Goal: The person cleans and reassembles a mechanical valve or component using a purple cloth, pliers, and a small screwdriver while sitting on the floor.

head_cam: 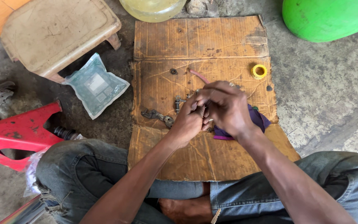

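Small metal parts lie on the flattened cardboard spread over the concrete floor, just left of the hands. Both hands meet above the cardboard's middle — the left hand curled tight, its grip closed on something too small to make out; the right hand folded over it, fingers pinched shut on the same hidden piece. A pink tube pokes out beyond the knuckles. Purple cloth lies under the right wrist. A yellow tape roll, a dark washer and a bent metal bracket rest on the cardboard — a clear plastic pouch lies beside it.
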